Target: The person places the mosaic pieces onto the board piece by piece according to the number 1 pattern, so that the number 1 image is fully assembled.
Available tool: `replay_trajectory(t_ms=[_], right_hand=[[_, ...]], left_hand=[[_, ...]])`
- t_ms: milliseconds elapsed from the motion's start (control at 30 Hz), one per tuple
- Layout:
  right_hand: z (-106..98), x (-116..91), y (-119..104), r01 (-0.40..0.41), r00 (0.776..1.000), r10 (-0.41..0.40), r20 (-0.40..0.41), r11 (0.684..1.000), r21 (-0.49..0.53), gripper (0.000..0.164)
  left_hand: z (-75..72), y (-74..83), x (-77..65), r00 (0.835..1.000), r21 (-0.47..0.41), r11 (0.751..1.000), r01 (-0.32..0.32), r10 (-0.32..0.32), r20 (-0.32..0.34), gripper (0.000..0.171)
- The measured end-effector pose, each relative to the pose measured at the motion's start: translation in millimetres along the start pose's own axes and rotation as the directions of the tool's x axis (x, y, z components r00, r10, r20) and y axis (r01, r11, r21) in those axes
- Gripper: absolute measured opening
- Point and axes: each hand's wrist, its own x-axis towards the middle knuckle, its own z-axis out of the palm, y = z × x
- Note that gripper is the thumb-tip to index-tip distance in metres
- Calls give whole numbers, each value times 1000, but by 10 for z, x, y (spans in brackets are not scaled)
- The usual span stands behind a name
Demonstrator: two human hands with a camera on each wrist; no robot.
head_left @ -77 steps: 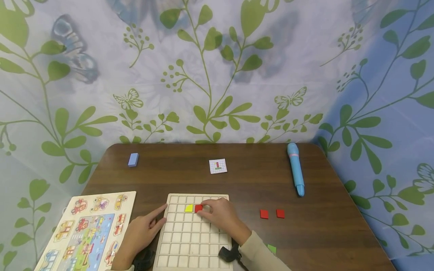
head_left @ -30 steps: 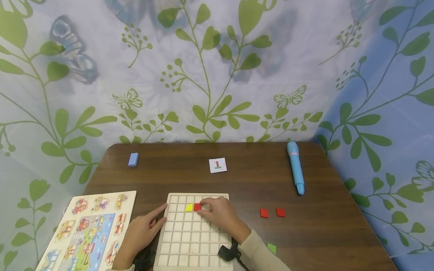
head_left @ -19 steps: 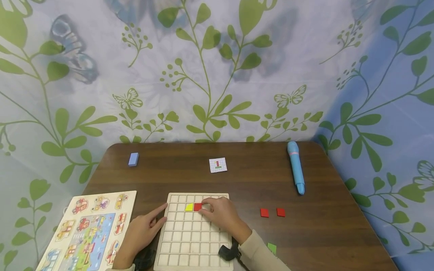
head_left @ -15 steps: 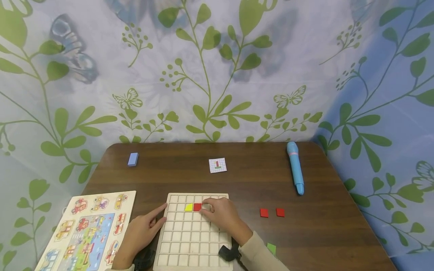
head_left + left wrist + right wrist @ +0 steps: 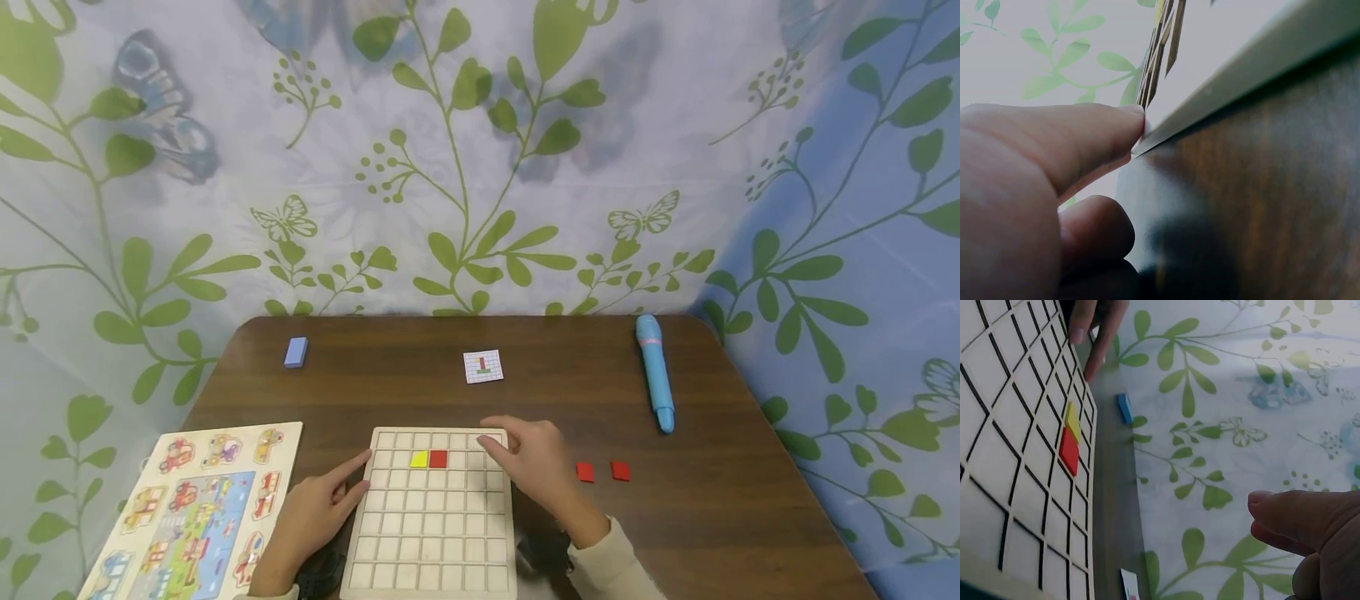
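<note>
A pale wooden grid board [image 5: 430, 550] lies in front of me. In its second row from the far edge, a yellow square tile [image 5: 418, 459] sits immediately left of a red square tile [image 5: 438, 459]. My left hand [image 5: 315, 512] touches the board's left edge with its index finger and thumb extended. The left wrist view shows the left index fingertip right at the board's rim. Over the board's far right corner, my right hand [image 5: 536, 458] has thumb and index finger apart, holding nothing.
Two loose red tiles [image 5: 620, 471] lie right of my right hand. A small pattern card [image 5: 483, 367], a blue block [image 5: 296, 352] and a blue toy microphone [image 5: 656, 375] are farther back. A vehicle picture puzzle [image 5: 195, 508] lies at left.
My right hand has let go of the red tile on the board and moved right and up from it. The left hand has stayed at the board's edge. The green tile is now hidden.
</note>
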Motion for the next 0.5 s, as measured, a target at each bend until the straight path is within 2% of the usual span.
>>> replay_trajectory(t_ms=[200, 333, 500], right_hand=[[-344, -120, 216, -57, 998, 56, -12, 998, -31, 21], [-493, -257, 367, -79, 996, 81, 23, 994, -81, 20], [-660, -460, 567, -179, 978, 193, 83, 973, -146, 18]], left_hand=[[-6, 26, 20, 1000, 5, 1000, -7, 7, -10, 45], [-19, 36, 15, 1000, -1, 1000, 11, -11, 4, 44], [-22, 49, 3, 999, -18, 999, 30, -30, 26, 44]])
